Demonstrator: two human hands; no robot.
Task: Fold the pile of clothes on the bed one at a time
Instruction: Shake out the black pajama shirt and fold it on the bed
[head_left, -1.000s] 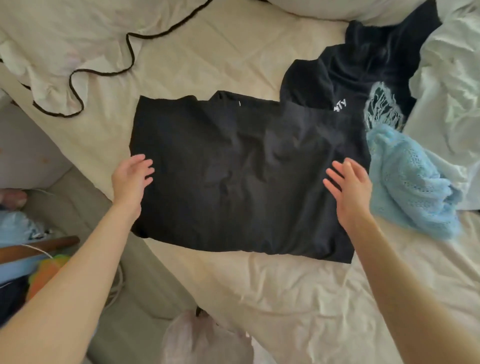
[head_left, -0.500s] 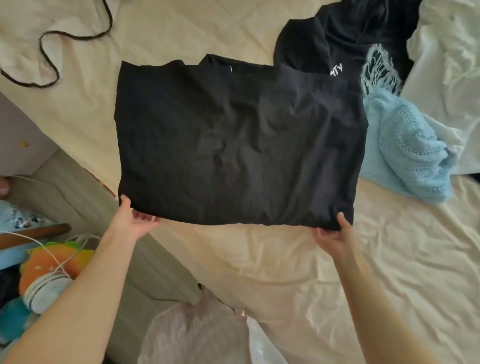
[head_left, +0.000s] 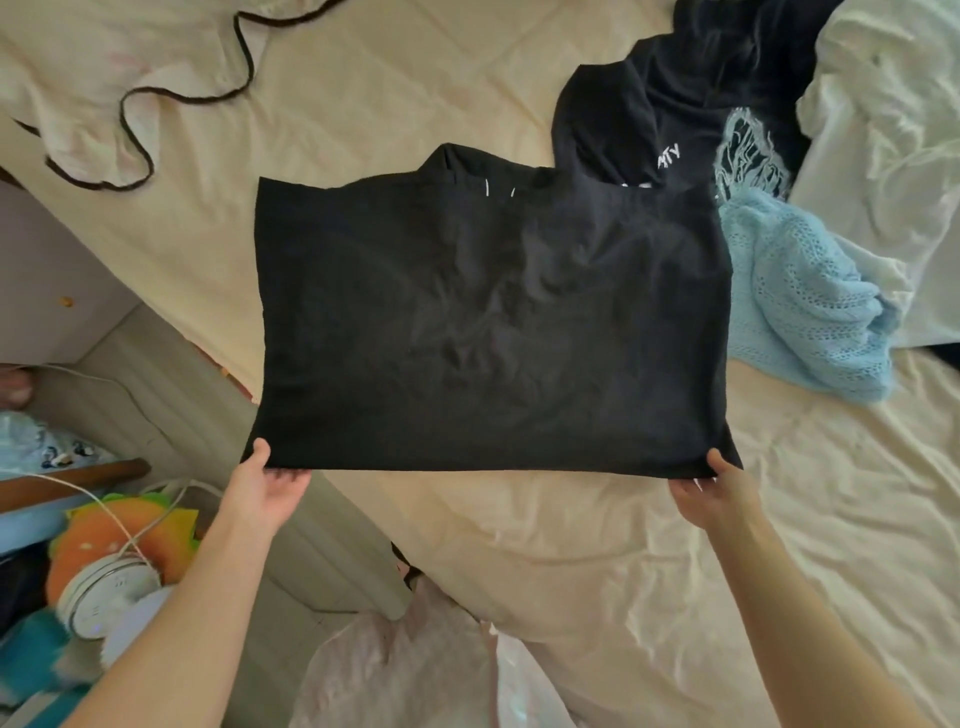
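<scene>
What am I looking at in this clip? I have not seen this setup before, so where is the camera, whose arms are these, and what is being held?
There is no machine here. A person wears one wide-angle camera on the head, looking forward and down, so the two bare arms entering from below are their own. The left hand and the right hand each pinch a near corner of a black garment, already folded to a rough rectangle and spread over the cream bed sheet. Beyond it, on the right, lies the unfolded pile: a black printed top, a light blue knit and a white garment. At the far left lies a white piece with dark trim. The floor with clutter shows lower left.
</scene>
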